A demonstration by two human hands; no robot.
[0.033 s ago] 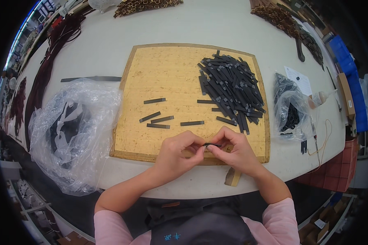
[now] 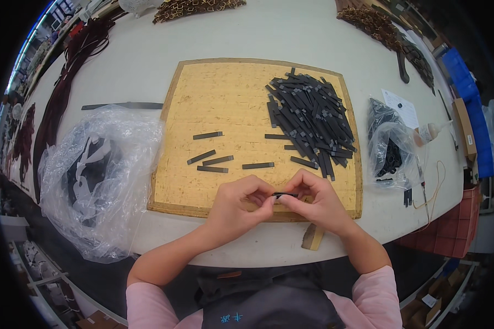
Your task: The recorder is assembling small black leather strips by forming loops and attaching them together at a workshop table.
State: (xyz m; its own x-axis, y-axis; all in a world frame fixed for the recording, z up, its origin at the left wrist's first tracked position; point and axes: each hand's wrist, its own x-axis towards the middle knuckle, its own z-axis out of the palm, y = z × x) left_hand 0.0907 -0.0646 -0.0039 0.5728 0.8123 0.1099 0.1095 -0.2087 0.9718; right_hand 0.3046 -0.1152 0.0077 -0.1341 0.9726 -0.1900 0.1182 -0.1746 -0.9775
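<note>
Between both hands, over the near edge of the yellow board, I hold a small black strip. My left hand pinches its left end with thumb and forefinger. The other end is pinched the same way by my right hand. My fingertips cover much of the strip. Several loose black strips lie flat on the board beyond my left hand, among them a single strip close to its knuckles. A big heap of black strips with greyish ends fills the board's right side.
Left of the board sits a large clear plastic bag with dark pieces inside. To the right are a smaller bag of black parts, a bottle and a thin tool. Dark red straps and gold-coloured chain-like bundles lie farther off.
</note>
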